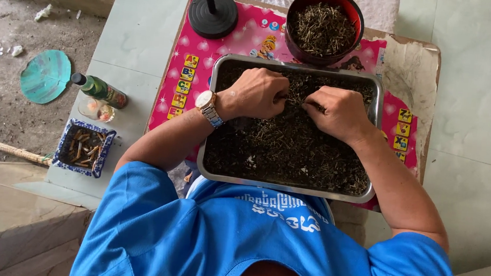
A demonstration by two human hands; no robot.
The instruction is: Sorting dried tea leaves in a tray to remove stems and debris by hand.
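Observation:
A metal tray (210,170) holds a layer of dark dried leaves and stems (289,150). My left hand (256,93), with a watch on its wrist, rests on the leaves at the tray's far side, fingers curled and pinching some of them. My right hand (339,112) lies beside it, also curled, pinching a small dark stem. The two hands almost touch over the middle of the tray. A dark red bowl (324,25) filled with the same dried stems stands just beyond the tray.
The tray sits on a low table with a pink patterned mat (183,76). A black round stand base (212,14) is at the far left. On the floor to the left are a green bottle (100,90), a small glass, a blue patterned dish (83,147) and a teal fan (45,76).

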